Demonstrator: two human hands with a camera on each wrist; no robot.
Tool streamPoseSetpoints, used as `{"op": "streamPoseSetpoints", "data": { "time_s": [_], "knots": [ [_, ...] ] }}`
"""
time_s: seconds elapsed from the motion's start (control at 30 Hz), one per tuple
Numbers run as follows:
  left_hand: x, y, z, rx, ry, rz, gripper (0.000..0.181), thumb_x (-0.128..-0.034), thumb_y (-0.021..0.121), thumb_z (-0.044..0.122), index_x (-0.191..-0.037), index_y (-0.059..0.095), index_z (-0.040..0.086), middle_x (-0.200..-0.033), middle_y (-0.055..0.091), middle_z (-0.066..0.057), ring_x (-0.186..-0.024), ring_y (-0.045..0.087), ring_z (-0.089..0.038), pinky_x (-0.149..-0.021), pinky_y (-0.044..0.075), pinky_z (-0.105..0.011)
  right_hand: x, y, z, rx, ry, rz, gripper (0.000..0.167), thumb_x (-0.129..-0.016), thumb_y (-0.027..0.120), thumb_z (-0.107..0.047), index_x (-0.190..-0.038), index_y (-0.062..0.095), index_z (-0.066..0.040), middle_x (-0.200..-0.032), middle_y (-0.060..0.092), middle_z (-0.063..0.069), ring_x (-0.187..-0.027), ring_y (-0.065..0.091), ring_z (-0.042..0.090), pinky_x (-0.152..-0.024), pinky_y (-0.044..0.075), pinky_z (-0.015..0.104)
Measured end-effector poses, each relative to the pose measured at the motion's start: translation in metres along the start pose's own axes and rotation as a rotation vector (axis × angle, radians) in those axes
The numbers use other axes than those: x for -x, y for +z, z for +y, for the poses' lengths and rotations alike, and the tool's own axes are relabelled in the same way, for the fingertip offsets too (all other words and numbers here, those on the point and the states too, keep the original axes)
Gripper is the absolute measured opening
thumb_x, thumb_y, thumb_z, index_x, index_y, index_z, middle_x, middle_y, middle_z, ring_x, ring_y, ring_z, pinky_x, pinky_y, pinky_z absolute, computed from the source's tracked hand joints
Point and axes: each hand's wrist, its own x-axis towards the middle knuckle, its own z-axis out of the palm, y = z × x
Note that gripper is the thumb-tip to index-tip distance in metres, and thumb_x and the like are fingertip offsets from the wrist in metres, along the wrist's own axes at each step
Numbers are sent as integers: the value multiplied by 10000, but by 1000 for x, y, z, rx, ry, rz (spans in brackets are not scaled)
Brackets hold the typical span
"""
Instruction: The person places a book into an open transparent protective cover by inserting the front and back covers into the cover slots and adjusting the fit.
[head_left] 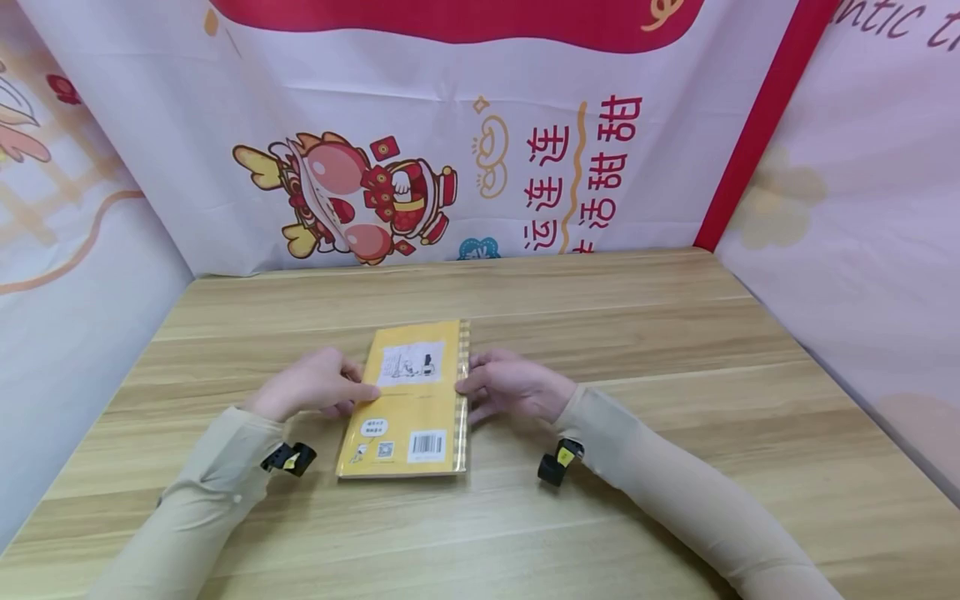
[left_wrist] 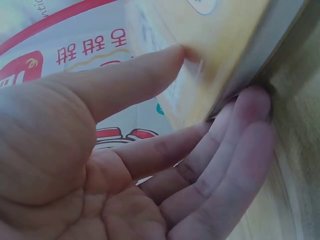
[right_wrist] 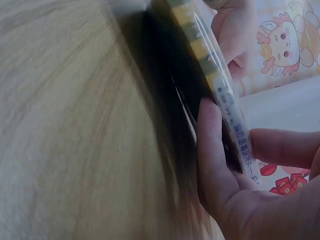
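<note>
A yellow book [head_left: 420, 408] with its barcode side up is in the middle of the head view, its checked spine [head_left: 462, 417] to the right. My left hand [head_left: 311, 385] holds the left edge, thumb over the cover. In the left wrist view the other fingers [left_wrist: 255, 100] reach to the underside of the book [left_wrist: 225, 45]. My right hand [head_left: 521, 387] pinches the spine side, thumb above and a finger [right_wrist: 210, 125] beneath, as the right wrist view shows. A dark gap lies under the spine there, so that side is raised off the table.
The wooden table [head_left: 637, 350] extends around the book on all sides. A printed white cloth [head_left: 420, 75] with cartoon figures hangs behind the far edge. More printed cloth [head_left: 847, 250] borders the right side. Each wrist carries a small black device [head_left: 558, 462].
</note>
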Motion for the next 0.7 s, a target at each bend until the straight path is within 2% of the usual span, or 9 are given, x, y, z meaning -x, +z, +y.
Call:
{"op": "streamPoseSetpoints", "data": {
  "time_s": [0.17, 0.37, 0.53, 0.7],
  "knots": [
    [-2, 0, 0, 65, 7, -26, 326, -934, 686, 343, -1025, 697, 30, -847, 691, -47, -720, 621, -184, -637, 536, -301, 3, -4, -3, 30, -48, 2, 432, -878, 552, 103, -1303, 483, 68, -1182, 632, 211, -988, 648, 333, -870, 538, 498],
    [-5, -1, 3, 165, 67, -88, 406, -991, 605, 344, -1158, 669, -21, -919, 716, -62, -783, 628, -175, -712, 567, -337, 7, -9, -11, 31, -69, -6, 444, -890, 555, 90, -1321, 461, 43, -1143, 632, 205, -916, 637, 294, -903, 511, 490],
    [-7, -2, 4, 217, 84, -100, 460, -993, 600, 348, -1241, 623, -38, -964, 716, -75, -835, 665, -204, -766, 580, -372, 13, -12, -19, 19, -72, -27, 488, -896, 547, 98, -1367, 448, 22, -1138, 641, 193, -873, 642, 264, -908, 514, 461],
    [-6, -4, 2, 295, 113, -114, 461, -983, 620, 328, -1246, 608, -49, -997, 717, -100, -854, 685, -243, -775, 577, -389, 18, -14, -26, 25, -80, -65, 506, -898, 550, 98, -1386, 445, 13, -1196, 634, 192, -913, 656, 265, -921, 508, 467]
  ]
}}
